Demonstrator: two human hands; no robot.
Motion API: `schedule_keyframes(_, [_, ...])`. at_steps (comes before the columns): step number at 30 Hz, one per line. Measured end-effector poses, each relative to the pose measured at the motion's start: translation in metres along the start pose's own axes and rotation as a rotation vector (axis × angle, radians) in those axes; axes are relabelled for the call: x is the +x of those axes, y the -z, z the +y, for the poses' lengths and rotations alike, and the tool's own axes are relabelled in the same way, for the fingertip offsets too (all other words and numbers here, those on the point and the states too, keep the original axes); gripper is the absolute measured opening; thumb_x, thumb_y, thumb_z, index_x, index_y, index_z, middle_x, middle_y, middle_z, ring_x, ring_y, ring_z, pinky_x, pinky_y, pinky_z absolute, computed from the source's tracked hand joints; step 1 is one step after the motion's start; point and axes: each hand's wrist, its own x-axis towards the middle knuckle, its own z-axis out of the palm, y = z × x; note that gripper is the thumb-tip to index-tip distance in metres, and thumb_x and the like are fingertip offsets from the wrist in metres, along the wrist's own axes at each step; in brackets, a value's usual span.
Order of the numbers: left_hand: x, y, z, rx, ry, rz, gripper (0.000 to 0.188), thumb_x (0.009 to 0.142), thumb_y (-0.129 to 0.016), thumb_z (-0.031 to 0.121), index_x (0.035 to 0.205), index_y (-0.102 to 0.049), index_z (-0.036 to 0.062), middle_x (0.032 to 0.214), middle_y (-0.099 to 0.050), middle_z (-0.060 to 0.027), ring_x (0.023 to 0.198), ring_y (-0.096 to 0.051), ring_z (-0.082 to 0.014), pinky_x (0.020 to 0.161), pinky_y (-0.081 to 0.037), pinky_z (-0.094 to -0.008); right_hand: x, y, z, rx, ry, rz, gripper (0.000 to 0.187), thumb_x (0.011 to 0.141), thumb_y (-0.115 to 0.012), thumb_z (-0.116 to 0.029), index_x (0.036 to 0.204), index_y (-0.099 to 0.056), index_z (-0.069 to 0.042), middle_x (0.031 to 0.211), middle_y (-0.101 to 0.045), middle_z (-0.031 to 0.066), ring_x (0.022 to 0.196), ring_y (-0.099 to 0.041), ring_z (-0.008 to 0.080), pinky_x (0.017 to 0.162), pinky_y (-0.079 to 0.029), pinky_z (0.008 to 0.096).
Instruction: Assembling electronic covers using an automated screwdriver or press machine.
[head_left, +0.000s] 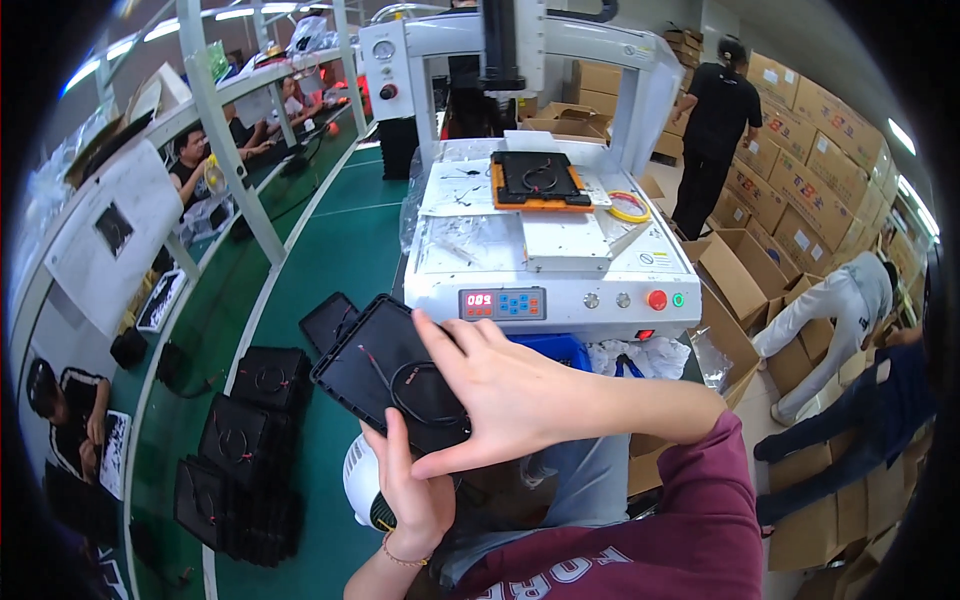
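Observation:
A black, shallow rectangular plastic housing [375, 350] is tilted in front of me, with a coiled black cable [397, 398] inside it and thin reddish wire ends. My left hand [412, 495] grips its lower edge, thumb on the near side and other fingers hidden beneath. Across its right end spans my right hand [505, 390], fingers along the upper edge and thumb by the lower corner. Behind the held piece lies another black housing [325, 320] on the green bench. To the left stand stacks of similar housings [245, 430] with coiled cables.
A white bench-top gantry machine [570, 290] stands ahead, an orange-edged fixture [540, 182] with a black housing on its bed. Beside the fixture lies a yellow tape roll [628, 207]. A white rounded device [360, 480] is below my hands. Cardboard boxes [730, 270] and people are at right.

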Motion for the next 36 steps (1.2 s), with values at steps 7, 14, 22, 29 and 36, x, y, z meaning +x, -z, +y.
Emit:
schedule_keyframes(7, [0.01, -0.018, 0.012, 0.054, 0.032, -0.372, 0.06, 0.101, -0.021, 0.045, 0.146, -0.022, 0.0045, 0.146, -0.035, -0.0112, 0.134, -0.035, -0.0256, 0.112, -0.024, -0.0392, 0.0, 0.024, 0.012, -0.045, -0.013, -0.003, 0.124, 0.064, -0.071, -0.067, 0.137, -0.02, 0.018, 0.108, -0.048, 0.0314, 0.09, -0.049, 0.0388, 0.082, -0.046, 0.0417])
schedule_keyframes(14, [0.107, -0.046, 0.011, 0.721, -0.121, -0.585, 0.048, 0.101, -0.032, 0.041, 0.12, -0.048, 0.0001, 0.112, -0.056, -0.0119, 0.102, -0.057, -0.0206, 0.087, -0.044, -0.0333, -0.07, 0.103, 0.072, -0.097, -0.502, 0.044, 0.12, 0.063, -0.07, -0.063, 0.142, -0.018, 0.012, 0.117, -0.051, 0.0343, 0.106, -0.052, 0.0432, 0.097, -0.041, 0.0428])
schedule_keyframes(22, [0.252, -0.134, -0.061, 1.318, -0.281, -0.574, 0.071, 0.094, -0.039, 0.057, 0.105, -0.057, -0.0107, 0.1, -0.061, -0.0254, 0.096, -0.059, -0.032, 0.088, -0.043, -0.0372, -0.146, 0.139, 0.141, -0.246, -0.914, 0.268, 0.119, 0.061, -0.069, -0.064, 0.146, -0.02, 0.001, 0.124, -0.051, 0.0317, 0.116, -0.051, 0.0419, 0.099, -0.04, 0.044])
schedule_keyframes(29, [0.248, -0.19, -0.094, 1.674, -0.324, -0.573, 0.097, 0.081, -0.039, 0.076, 0.094, -0.061, -0.0181, 0.096, -0.062, -0.0354, 0.099, -0.06, -0.0443, 0.09, -0.044, -0.0441, -0.186, 0.146, 0.157, -0.218, -1.035, 0.264, 0.125, 0.058, -0.067, -0.072, 0.147, -0.019, 0.001, 0.123, -0.054, 0.0306, 0.112, -0.055, 0.0416, 0.099, -0.041, 0.0417])
schedule_keyframes(36, [0.242, -0.228, -0.127, 1.974, -0.081, -0.4, 0.139, 0.052, -0.061, 0.085, 0.14, -0.02, -0.0146, 0.134, -0.038, -0.0365, 0.128, -0.04, -0.0423, 0.101, -0.038, -0.0454, -0.17, 0.154, 0.169, -0.215, -1.056, 0.25, 0.127, 0.058, -0.064, -0.076, 0.146, -0.019, 0.003, 0.123, -0.052, 0.0309, 0.116, -0.052, 0.0399, 0.1, -0.041, 0.0419])
